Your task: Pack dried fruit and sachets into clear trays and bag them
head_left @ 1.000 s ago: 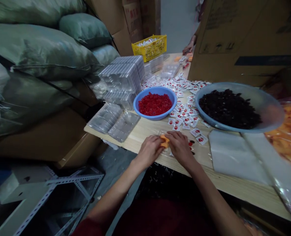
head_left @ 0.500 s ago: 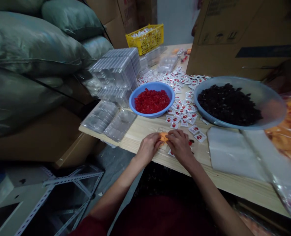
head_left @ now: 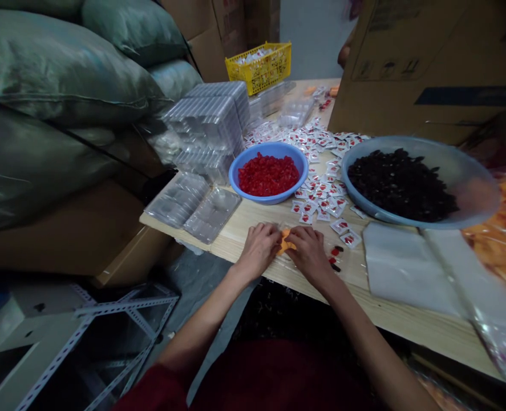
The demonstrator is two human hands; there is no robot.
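My left hand [head_left: 259,249] and my right hand [head_left: 310,253] are pressed together at the near edge of the wooden table [head_left: 407,319]. Between their fingertips sits an orange piece [head_left: 285,241], and both hands pinch it, over a clear plastic tray that they mostly hide. A few small red and dark bits [head_left: 335,258] lie just right of my right hand. Behind the hands stand a blue bowl of red pieces [head_left: 268,173] and a large grey-blue bowl of dark dried fruit [head_left: 411,181]. Small red-and-white sachets [head_left: 321,188] are scattered between the bowls.
Stacks of clear plastic trays [head_left: 212,128] and two flat ones [head_left: 193,204] stand at the left. Clear bags [head_left: 411,268] and a bag of orange pieces [head_left: 503,228] lie at the right. A yellow crate [head_left: 259,65], a big carton [head_left: 432,63] and another person's hand [head_left: 344,54] are beyond.
Both hands stay closed around the orange piece at the same spot on the table. Only the camera view has shifted slightly.
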